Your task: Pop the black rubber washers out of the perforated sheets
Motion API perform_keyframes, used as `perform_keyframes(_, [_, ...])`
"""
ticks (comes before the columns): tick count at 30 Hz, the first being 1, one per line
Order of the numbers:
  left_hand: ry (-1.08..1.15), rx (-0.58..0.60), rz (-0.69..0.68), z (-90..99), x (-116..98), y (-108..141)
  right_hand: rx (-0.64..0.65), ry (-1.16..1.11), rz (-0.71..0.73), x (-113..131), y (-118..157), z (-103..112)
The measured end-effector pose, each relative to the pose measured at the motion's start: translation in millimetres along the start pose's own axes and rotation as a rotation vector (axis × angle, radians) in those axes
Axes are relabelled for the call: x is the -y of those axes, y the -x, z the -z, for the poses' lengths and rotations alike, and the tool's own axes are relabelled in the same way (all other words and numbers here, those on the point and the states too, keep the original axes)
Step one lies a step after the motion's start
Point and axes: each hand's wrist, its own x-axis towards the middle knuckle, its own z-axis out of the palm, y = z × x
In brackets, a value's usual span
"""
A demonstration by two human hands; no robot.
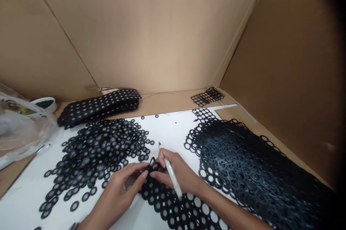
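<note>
A black lattice strip of joined rings runs from the bottom edge up to both hands; many of its holes hold grey-centred discs. My left hand pinches the strip's upper left end between thumb and fingertips. Close beside it, my right hand has its fingers at the same end, where one black ring stands raised. A white pen-like tool with a dark pointed tip also lies in my right hand, tip pointing up and away. Left of the hands spreads a pile of black rings with grey centres.
A large heap of black ring lattice fills the right side. Behind are a folded dotted black strip and a small lattice piece. A clear plastic bag and white tub sit left. Cardboard walls surround the white sheet.
</note>
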Motion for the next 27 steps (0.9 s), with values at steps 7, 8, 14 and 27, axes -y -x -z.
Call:
perform_keyframes(7, [0.209,0.093,0.137,8.3,-10.9,1.7,-0.011,0.069,0.059,2.3,7.4,-16.1])
perform_keyframes(8, [0.256,0.112,0.165,9.3,-12.1,1.7,-0.015,0.074,0.078,3.2,8.3,-18.1])
perform_keyframes(14, [0.291,0.031,0.226,17.4,-13.5,-2.7,-0.045,0.052,0.129,5.0,12.2,-24.2])
perform_keyframes(27, [-0.140,-0.417,-0.105,49.5,2.2,-14.1,0.085,0.073,-0.194,8.0,5.5,4.5])
